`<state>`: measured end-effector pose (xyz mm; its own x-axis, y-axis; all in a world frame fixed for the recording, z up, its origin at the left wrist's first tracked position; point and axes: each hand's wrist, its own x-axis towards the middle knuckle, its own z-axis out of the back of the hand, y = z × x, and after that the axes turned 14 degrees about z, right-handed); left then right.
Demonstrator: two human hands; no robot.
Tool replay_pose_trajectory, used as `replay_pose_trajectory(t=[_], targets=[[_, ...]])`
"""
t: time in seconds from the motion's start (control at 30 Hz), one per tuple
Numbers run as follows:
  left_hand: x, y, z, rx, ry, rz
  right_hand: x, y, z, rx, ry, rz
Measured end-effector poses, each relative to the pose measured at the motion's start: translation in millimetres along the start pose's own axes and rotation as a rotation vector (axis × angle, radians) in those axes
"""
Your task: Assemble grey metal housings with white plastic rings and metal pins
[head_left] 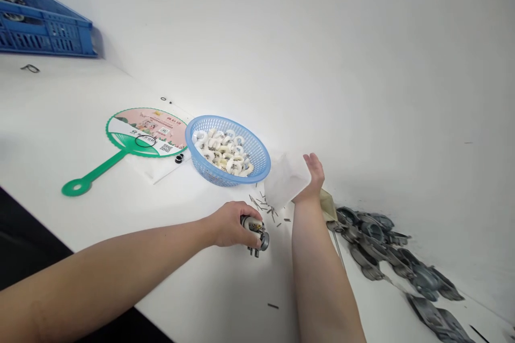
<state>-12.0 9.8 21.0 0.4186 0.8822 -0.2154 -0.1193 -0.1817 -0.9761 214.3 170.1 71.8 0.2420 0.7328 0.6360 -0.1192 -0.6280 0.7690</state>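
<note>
My left hand (236, 225) is closed round a small cylindrical metal assembly (257, 231) with a white insert, brass-coloured bits and a grey ring end. It holds the assembly low over the white table. Farther right, my right hand (314, 178) is raised, its fingers upright beside a translucent white plastic bag (286, 179). The bag lies against the palm and appears gripped; the thumb is hidden. Small dark metal pins (263, 204) lie scattered between the bag and my left hand. Just behind stands a blue plastic basket (257, 146) full of white rings (225, 153).
A green-rimmed hand fan (116, 158) lies left of the basket, with a black ring part (179, 158) nearby. A blue crate (72, 35) stands at far left. Grey metal castings (374, 241) spread along the right. One loose pin (273, 306) lies near the front.
</note>
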Motion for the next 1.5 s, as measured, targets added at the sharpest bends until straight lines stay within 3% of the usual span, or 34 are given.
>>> replay_pose_trajectory(t=[0.1,0.3,0.47,0.63,0.83,0.93,1.0,1.07,1.17,1.27,1.4,1.43,1.5], targets=[[0.4,0.5,0.0,0.005,-0.005,-0.002,-0.7,1.5,-7.5,-0.166,0.075,0.078],[0.5,-0.1,0.2,-0.01,0.005,0.012,2.6,9.8,-30.2,-0.376,0.366,0.161],[1.0,1.2,0.0,-0.006,0.018,0.01,7.0,20.0,-37.8,-0.453,0.424,0.165],[-0.5,2.9,-0.2,-0.024,0.03,0.023,25.2,50.6,-7.0,-0.51,0.366,0.126],[-1.7,3.5,2.3,-0.011,0.053,0.069,37.6,114.1,68.0,-0.715,0.169,0.013],[-3.3,1.9,2.9,0.001,0.041,0.063,9.7,130.7,109.4,-0.88,0.181,-0.166],[-5.0,0.3,2.7,0.001,0.023,0.047,-19.4,128.2,131.5,-0.985,0.197,-0.29],[-6.2,-0.8,2.1,-0.005,0.016,0.046,-48.0,116.4,146.2,-1.071,0.214,-0.383],[-6.1,-0.2,2.0,-0.013,0.041,0.083,-74.9,94.7,152.4,-1.193,0.217,-0.416],[-5.6,3.0,3.5,-0.029,0.061,0.093,-82.5,90.5,145.0,-1.324,0.173,-0.383],[-8.1,6.4,6.1,-0.058,0.048,0.054,-106.8,118.2,130.9,-1.485,0.091,-0.255],[-8.9,6.6,6.7,-0.055,0.045,0.059,-121.6,127.4,126.2,-1.501,0.106,-0.178],[-10.2,6.7,7.5,-0.052,0.046,0.077,-162.3,144.9,114.5,-1.452,0.312,0.05]])
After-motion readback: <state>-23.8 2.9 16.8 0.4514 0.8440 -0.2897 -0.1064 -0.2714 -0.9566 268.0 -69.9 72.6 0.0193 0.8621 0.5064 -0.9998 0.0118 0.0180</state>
